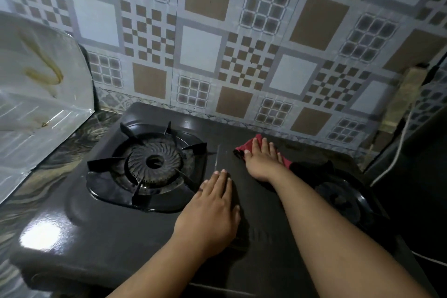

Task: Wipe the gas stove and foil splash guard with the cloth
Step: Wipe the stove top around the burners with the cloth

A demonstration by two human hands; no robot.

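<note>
A black two-burner gas stove [101,237] fills the middle of the view. Its left burner [153,163] with a pan support is in full sight; the right burner [343,198] is partly hidden behind my right forearm. My right hand [262,159] presses flat on a red cloth [252,144] on the stove top between the burners, near the back. My left hand [212,208] rests flat on the stove top just right of the left burner, fingers together, holding nothing. A foil splash guard [41,94] with yellow-brown stains leans at the left.
A patterned tile wall [217,38] rises right behind the stove. A marbled countertop [72,138] shows between the guard and the stove. At the right, a white cable [400,145] runs down beside a dark appliance [416,176].
</note>
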